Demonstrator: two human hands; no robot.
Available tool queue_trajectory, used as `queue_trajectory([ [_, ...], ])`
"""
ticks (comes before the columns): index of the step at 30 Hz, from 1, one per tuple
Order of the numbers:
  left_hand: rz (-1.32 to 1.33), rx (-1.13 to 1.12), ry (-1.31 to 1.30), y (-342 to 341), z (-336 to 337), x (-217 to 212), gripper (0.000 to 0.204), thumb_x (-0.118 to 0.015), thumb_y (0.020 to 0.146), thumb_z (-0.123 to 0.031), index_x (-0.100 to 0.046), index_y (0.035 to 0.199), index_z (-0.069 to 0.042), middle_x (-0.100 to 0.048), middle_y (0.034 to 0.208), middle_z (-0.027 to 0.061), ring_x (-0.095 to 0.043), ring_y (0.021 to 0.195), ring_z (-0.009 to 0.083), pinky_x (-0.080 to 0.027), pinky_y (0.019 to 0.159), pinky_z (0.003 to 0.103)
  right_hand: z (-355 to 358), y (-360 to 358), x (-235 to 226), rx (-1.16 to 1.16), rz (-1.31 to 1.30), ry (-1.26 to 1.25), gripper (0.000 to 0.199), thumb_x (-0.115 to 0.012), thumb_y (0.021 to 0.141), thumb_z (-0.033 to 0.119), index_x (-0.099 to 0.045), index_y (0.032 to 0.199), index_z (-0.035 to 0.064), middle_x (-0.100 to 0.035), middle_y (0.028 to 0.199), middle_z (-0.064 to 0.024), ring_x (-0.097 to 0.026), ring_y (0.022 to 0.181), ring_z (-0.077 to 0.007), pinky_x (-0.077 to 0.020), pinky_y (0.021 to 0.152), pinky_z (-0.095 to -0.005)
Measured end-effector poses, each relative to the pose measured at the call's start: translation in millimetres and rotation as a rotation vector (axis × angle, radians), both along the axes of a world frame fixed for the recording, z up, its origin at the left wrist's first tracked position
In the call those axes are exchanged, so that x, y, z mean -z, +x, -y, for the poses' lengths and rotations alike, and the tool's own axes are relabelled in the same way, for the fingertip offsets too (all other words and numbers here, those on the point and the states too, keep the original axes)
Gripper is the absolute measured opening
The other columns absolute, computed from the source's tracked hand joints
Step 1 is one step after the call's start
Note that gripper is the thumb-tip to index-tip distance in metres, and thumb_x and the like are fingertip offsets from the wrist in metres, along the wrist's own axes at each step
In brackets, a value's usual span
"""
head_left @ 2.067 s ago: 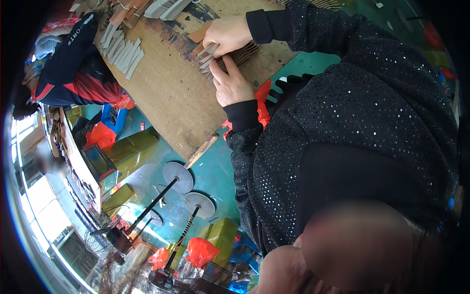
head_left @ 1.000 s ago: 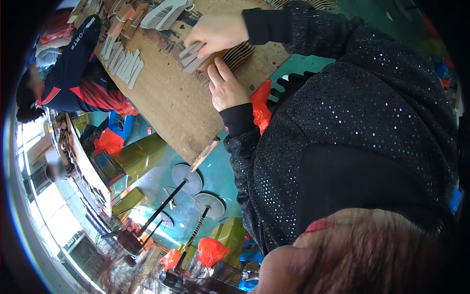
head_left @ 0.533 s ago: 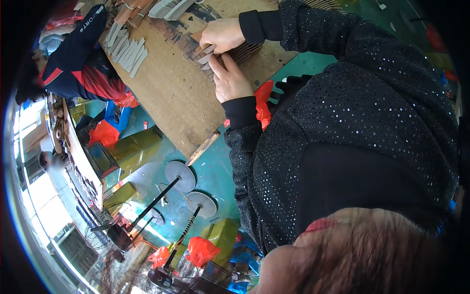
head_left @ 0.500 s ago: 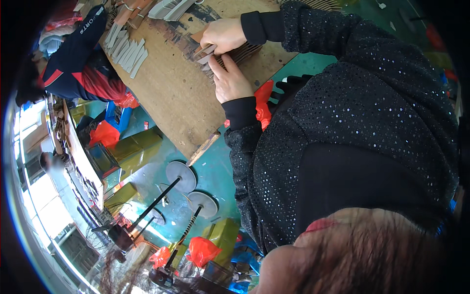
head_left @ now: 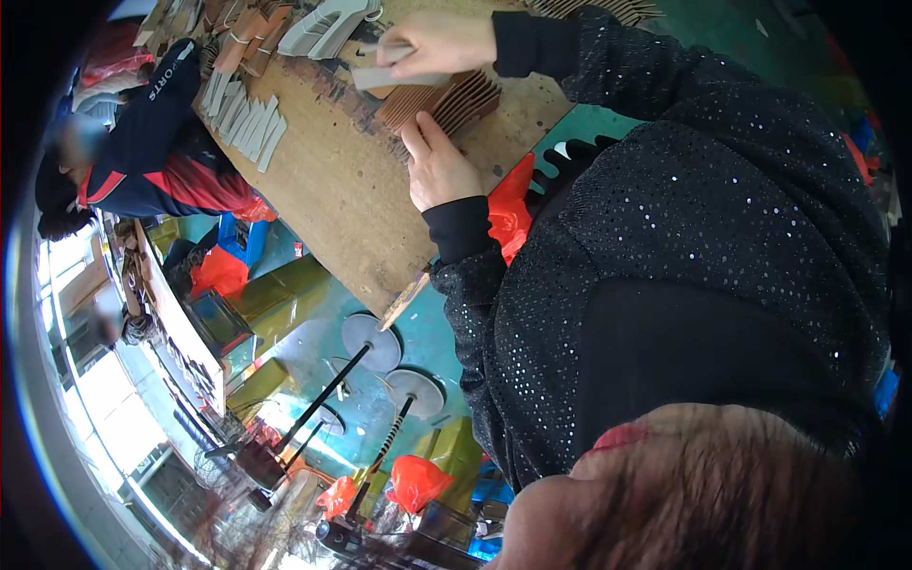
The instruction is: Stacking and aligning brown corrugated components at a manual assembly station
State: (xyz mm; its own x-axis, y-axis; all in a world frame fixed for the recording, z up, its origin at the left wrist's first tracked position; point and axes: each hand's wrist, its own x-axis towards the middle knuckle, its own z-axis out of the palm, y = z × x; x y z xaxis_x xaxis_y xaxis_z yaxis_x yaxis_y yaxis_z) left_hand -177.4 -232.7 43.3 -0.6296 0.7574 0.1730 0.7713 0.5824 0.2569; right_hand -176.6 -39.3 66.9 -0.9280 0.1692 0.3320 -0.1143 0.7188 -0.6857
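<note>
**Hands on the card stack**

At top centre, my left hand (head_left: 439, 171) presses flat on the fanned brown card stack (head_left: 442, 103) lying on the wooden board (head_left: 351, 204). My right hand (head_left: 432, 40) pinches a grey strip (head_left: 391, 76) just above it.

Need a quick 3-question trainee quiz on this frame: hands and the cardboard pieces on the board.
1. Multiple choice: what does the right hand hold in its fingers?
A) a grey flat piece
B) a red bag
C) a metal rod

2. True or false: the left hand grips a grey piece too.

3. Fill in: the row of pale grey pieces lies on the wooden board to the person's ____ of both hands.

Key: 1 A. 2 false; it lies open at the fanned brown cardboard stack. 3 left.
</note>
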Motion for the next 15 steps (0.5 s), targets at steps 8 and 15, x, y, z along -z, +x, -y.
queue_trajectory([
  [8,0.02,0.07,-0.11,-10,-2,-10,0.046,-0.06,0.081,-0.009,-0.043,0.123,-0.002,-0.041,0.136,0.0161,-0.062,0.094,0.0381,-0.052,0.074,0.045,-31,34,-18,0.017,-0.028,-0.123,0.023,-0.062,0.082,0.021,-0.06,0.088,-0.0015,-0.06,0.078,-0.0216,-0.06,0.073,-0.0346,-0.0447,0.065,-0.0382],
  [15,-0.029,0.058,-0.079,-3,2,1,0.045,-0.057,0.083,-0.009,-0.042,0.125,-0.003,-0.041,0.137,0.017,-0.061,0.095,0.0384,-0.052,0.075,0.044,-25,38,-10,0.048,-0.158,-0.021,0.023,-0.062,0.084,0.02,-0.057,0.079,-0.001,-0.056,0.069,-0.0149,-0.057,0.067,-0.0311,-0.0468,0.064,-0.0372],
])
